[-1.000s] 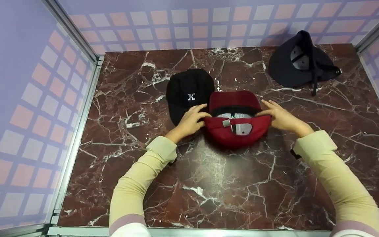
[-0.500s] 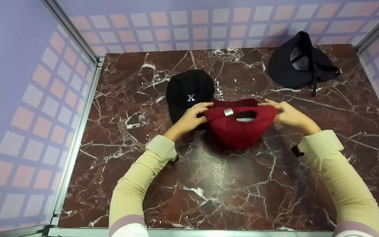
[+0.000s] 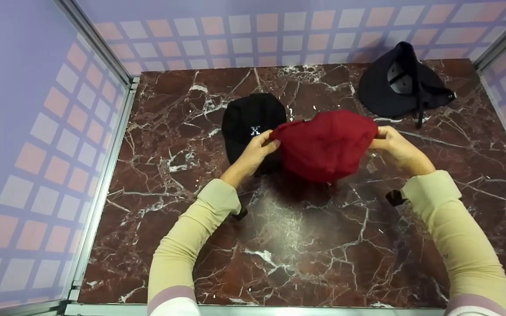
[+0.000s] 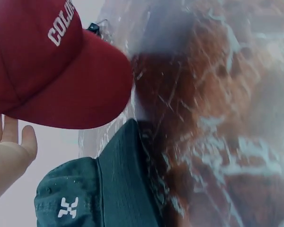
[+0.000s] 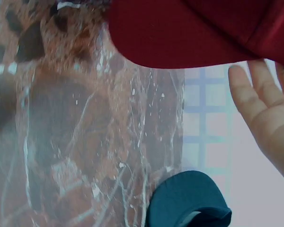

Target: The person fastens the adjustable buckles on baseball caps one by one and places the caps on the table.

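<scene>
A red baseball cap (image 3: 327,145) is held up over the table between both hands, its crown facing the head camera. My left hand (image 3: 256,151) pinches its left edge with thumb and fingers. At the opposite edge, my right hand (image 3: 400,151) grips it the same way. White lettering on the cap's front and its brim (image 4: 90,90) show in the left wrist view; the brim points down toward the table. Just left of the red cap lies a black cap (image 3: 253,116) with a small white emblem, partly behind my left hand.
A dark navy cap (image 3: 378,87) rests tilted, inside showing, at the back right near the patterned wall (image 3: 294,22). The marble-patterned tabletop (image 3: 297,254) is bounded by metal rails and a left side panel (image 3: 20,145).
The red cap, earlier lying with its inside and strap showing, has been lifted and tipped over, so its crown now faces up. Both hands rose with it; the dark caps stayed put.
</scene>
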`<state>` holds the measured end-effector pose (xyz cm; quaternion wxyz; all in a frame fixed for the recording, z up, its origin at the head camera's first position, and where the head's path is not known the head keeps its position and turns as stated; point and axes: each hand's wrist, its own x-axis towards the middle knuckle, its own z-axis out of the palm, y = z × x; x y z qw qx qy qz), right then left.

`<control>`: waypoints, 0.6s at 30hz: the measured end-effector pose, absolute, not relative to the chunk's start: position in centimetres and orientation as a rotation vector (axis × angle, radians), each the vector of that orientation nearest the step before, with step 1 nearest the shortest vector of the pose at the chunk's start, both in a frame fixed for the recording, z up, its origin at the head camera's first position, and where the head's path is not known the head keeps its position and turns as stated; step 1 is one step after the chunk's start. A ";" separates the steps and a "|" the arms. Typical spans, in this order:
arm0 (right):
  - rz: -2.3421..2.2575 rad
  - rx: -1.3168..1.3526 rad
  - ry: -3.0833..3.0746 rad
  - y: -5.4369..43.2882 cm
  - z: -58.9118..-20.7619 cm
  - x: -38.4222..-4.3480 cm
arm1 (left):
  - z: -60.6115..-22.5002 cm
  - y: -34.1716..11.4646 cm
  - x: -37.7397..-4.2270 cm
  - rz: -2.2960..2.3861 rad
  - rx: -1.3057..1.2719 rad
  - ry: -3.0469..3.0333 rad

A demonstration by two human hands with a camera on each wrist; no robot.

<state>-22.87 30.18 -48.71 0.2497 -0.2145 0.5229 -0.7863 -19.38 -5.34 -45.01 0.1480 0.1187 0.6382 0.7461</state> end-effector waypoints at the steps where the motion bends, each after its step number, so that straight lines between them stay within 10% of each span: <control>1: -2.143 -0.593 1.396 30.1 -48.6 -22.8 | -45.0 -5.2 -19.4 2.176 0.312 1.786; 18: -2.103 -0.111 1.240 25.7 -47.2 -20.9 | -47.5 -4.3 -19.8 2.083 -0.106 1.628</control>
